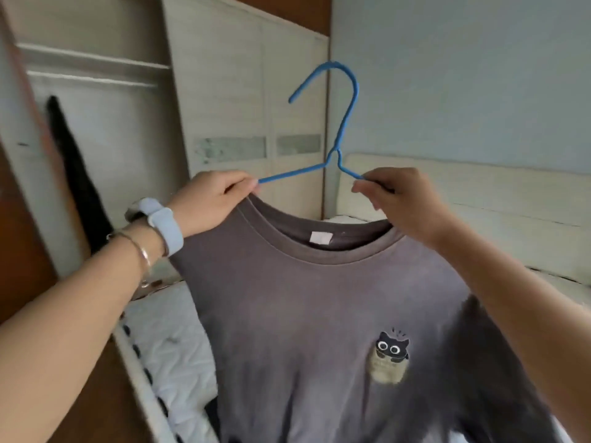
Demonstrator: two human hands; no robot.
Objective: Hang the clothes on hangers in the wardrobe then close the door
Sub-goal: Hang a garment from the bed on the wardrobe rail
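Note:
A grey-purple t-shirt (pixel 307 314) with a small cat print on its chest hangs in front of me on a blue wire hanger (pixel 347 113). The hook points up and to the left. My left hand (pixel 211 203) pinches the shirt's shoulder and the hanger's left arm. On the other side, my right hand (pixel 399 203) grips the right shoulder and hanger arm. The hanger's lower parts are hidden inside the shirt. The wardrobe (pixel 96 123) stands open at the left, with a rail (pixel 92 79) near its top.
A dark garment (pixel 75 174) hangs inside the wardrobe at the left. The pale sliding door (pixel 243 91) stands behind the hanger. A bed with white bedding (pixel 169 340) lies below, with its headboard (pixel 479 193) at the right.

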